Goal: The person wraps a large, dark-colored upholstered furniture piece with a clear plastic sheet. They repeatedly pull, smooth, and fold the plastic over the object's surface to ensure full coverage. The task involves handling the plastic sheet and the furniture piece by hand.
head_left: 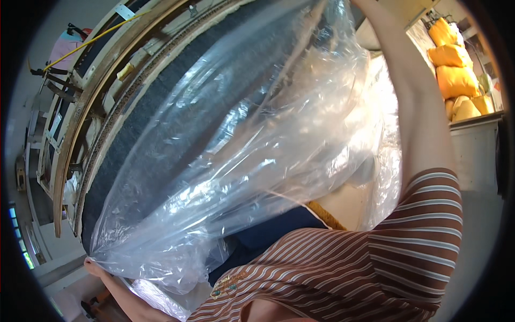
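Observation:
A large sheet of clear plastic film (268,145) is stretched slantwise across the view, shiny and creased. Its lower left corner is bunched in my left hand (94,266), whose fingers are closed on it. My right arm (416,91) reaches up to the top edge, where my right hand (360,3) is almost wholly cut off and its fingers are hidden. Close to that hand the film draws together into folds. Through the film shows a dark grey, cloth-like surface (110,163) with a pale edge.
Curved wooden rails (67,145) run along the left of the dark surface, with a yellow strip (96,40) above them. Orange and yellow bundles (456,80) are stacked on a cabinet (475,153) at the right. Dark blue cloth (268,231) lies below the film, near my body.

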`<state>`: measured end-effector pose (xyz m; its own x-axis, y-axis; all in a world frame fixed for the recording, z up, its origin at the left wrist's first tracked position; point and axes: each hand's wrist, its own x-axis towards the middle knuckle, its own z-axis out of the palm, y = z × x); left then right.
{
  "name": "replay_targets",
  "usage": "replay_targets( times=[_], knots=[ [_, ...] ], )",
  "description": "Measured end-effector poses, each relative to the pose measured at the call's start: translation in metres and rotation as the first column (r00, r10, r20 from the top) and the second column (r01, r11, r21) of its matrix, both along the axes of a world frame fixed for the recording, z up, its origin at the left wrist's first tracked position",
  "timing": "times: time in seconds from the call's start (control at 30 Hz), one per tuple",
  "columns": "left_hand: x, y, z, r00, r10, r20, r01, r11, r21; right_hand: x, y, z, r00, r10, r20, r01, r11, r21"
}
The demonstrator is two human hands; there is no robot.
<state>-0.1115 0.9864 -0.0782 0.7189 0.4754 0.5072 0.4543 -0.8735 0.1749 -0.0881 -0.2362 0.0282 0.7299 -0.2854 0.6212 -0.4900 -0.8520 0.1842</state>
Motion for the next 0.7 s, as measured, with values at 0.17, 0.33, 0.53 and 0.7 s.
replay_targets(
  times=[0.17,0.33,0.53,0.7],
  knots=[
    [-0.010,0.002,-0.029,0.998,0.016,-0.068,-0.016,1.000,0.004,0.034,0.157,0.040,0.872,0.248,0.423,-0.251,0.967,-0.049],
    [-0.025,0.034,-0.033,0.979,0.084,-0.187,-0.065,0.992,0.108,0.049,0.143,-0.081,0.865,0.501,-0.018,-0.456,0.800,0.391],
    [-0.024,0.061,-0.041,0.980,0.069,-0.189,-0.028,0.977,0.210,0.071,0.186,-0.051,0.909,0.202,-0.364,-0.078,0.942,0.327],
    [-0.028,0.081,-0.020,0.957,0.197,-0.212,-0.178,0.979,0.103,0.102,0.122,-0.107,0.895,0.416,-0.163,-0.206,0.708,0.676]
  ],
)
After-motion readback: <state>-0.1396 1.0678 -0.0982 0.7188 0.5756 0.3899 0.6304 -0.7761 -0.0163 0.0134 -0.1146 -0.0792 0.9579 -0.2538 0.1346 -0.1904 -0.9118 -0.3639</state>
